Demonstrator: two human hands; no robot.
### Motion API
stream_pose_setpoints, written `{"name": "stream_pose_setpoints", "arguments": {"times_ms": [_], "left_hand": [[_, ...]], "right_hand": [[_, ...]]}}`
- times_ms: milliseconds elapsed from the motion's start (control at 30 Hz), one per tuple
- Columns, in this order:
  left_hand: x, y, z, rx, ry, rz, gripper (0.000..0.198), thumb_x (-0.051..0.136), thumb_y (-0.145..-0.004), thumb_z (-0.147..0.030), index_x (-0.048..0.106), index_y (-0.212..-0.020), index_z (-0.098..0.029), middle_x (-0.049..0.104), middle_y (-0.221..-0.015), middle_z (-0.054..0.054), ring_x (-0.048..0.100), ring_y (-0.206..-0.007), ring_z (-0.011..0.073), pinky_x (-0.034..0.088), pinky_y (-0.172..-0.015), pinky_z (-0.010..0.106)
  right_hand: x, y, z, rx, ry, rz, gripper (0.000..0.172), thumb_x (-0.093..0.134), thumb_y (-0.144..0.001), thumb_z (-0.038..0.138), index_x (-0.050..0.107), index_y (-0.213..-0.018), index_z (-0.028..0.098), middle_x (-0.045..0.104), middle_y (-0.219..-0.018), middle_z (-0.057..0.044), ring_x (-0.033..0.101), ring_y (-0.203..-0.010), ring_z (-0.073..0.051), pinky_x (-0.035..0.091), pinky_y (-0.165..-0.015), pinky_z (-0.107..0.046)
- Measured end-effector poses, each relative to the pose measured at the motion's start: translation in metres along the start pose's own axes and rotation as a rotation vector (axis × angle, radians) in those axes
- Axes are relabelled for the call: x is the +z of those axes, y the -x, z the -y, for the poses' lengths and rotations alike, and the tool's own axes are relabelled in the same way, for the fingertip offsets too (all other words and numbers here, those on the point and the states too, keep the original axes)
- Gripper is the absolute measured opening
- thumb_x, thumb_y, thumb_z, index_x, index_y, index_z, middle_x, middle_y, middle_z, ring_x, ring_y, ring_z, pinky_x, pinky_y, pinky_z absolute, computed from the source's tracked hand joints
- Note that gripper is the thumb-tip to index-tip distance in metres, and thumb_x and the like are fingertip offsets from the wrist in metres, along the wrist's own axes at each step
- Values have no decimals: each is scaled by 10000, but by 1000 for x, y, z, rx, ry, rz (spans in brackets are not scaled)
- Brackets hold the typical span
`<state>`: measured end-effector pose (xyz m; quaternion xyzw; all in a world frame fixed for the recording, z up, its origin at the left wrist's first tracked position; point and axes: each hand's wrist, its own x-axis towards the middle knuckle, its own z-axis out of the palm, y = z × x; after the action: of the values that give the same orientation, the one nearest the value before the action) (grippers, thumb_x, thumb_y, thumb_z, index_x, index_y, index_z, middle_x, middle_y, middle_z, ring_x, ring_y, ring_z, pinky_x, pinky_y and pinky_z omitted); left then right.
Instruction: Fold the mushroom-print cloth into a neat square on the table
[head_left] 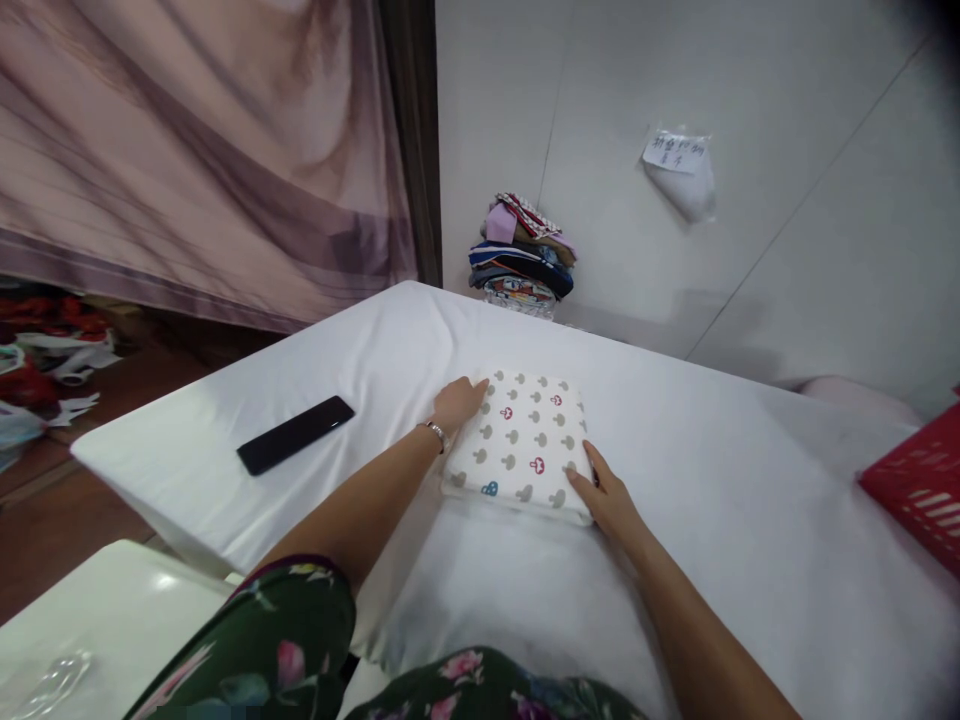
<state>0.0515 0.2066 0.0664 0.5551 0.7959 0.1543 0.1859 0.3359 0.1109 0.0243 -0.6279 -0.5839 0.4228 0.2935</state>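
Below a blurry handwritten note (676,153), left grip (457,404) and right grip (609,498) clasp mushroom-print fabric (523,440).

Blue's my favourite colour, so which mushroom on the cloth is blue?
The second mushroom from the left, bottom row of the cloth; the others showing are grey or red.

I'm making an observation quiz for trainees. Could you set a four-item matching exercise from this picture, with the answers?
Things:
1. Folded cloth
2. Phone
3. Wristband
4. Paper note

Descriptions:
A. Black, lying flat on the white tablecloth
B. Fixed up on the wall
C. Touched by the left hand and the right hand
D. Silvery, worn at the left wrist

Pairs: 1-C, 2-A, 3-D, 4-B
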Motion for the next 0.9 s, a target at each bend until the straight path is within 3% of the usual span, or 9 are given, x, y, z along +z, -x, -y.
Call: {"name": "stream_pose_setpoints", "arguments": {"times_ms": [167, 367, 633, 900], "left_hand": [[9, -23, -15, -89, 6, -44, 479, 296, -902, -493, 586, -1070, -151, 636, -1125, 183, 595, -1051, 287, 435, -811, 371], [14, -27, -10, -116, 7, -52, 431, 288, -919, -446, 568, -1081, -161, 632, -1124, 180, 590, -1049, 281, 429, -819, 381], [9, 12, 2, 65, -33, -60, 382, 369, -896, -444, 491, -1155, -190, 570, -1222, 140, 584, -1053, 250, 421, -847, 358], [7, 34, 7, 113, -42, -62, 393, 353, -898, -377, 451, -1218, -172, 549, -1246, 147, 555, -1105, 268, 423, -891, 389]], "right_hand": [[1, 0, -2, -26, -1, 0, 765, 577, -773, 552, 335, -1431, 247, 569, -1276, -68, 551, -1112, -252, 414, -963, -405], [0, 0, 0, -51, -21, 0, 756, 584, -767, 546, 358, -1421, 243, 606, -1220, -66, 566, -1093, -258, 442, -940, -410], [0, -1, -1, -52, -11, -1, 745, 583, -766, 555, 374, -1412, 251, 600, -1231, -71, 580, -1071, -255, 444, -932, -402], [-1, 1, -1, -48, 1, -23, 755, 589, -756, 573, 381, -1410, 256, 557, -1297, -79, 549, -1128, -256, 416, -965, -396]]}}
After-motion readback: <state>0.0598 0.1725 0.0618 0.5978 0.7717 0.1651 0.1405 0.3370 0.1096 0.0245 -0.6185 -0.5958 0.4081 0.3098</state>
